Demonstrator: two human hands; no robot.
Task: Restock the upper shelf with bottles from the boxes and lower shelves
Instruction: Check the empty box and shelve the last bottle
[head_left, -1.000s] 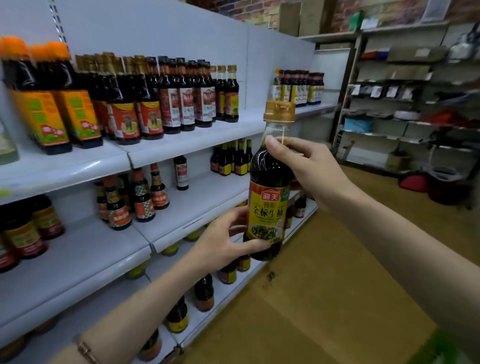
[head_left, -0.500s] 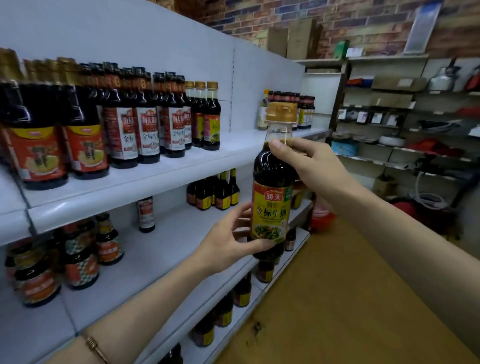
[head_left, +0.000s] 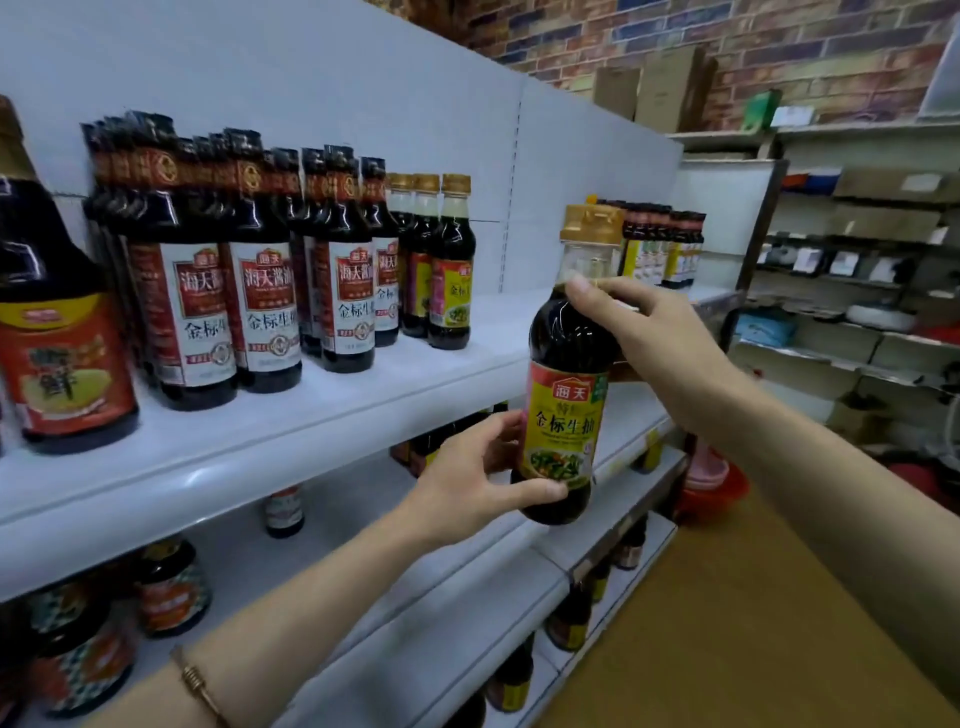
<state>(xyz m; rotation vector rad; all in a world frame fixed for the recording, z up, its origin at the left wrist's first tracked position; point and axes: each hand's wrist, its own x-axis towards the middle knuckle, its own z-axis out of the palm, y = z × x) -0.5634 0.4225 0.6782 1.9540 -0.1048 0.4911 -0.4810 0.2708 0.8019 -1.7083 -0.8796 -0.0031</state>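
The bottle (head_left: 563, 395), dark liquid under a gold cap and a yellow-and-red label, is held upright in the air just in front of the upper shelf (head_left: 322, 415), off that shelf's front edge and toward its right end, clear of the shelf surface. The right hand (head_left: 660, 332) grips it at the shoulder and neck, fingers curled round the glass below the cap. The left hand (head_left: 467, 483) holds the lower body, thumb across the base of the label and fingers wrapped behind; a thin bracelet (head_left: 195, 675) sits on that wrist. On the upper shelf, nearest the held bottle, stands a short row of gold-capped bottles (head_left: 441, 260) with similar yellow labels, set back from the front edge. To their left, touching or just beside them, stands a block of white-labelled bottles (head_left: 260, 291) with dark shrink-wrapped caps, several rows deep. At the shelf's left end stands a large red-labelled bottle (head_left: 57, 338), partly cut off by the frame. At the far right end stands another cluster of dark bottles (head_left: 665, 244). The lower shelf (head_left: 363, 525) carries a lone small bottle (head_left: 283, 512) near its back and squat jars (head_left: 171, 592) at its left end, blurred. Beyond the shelving, a brick wall (head_left: 727, 47) rises behind stacked cardboard boxes (head_left: 660, 88).
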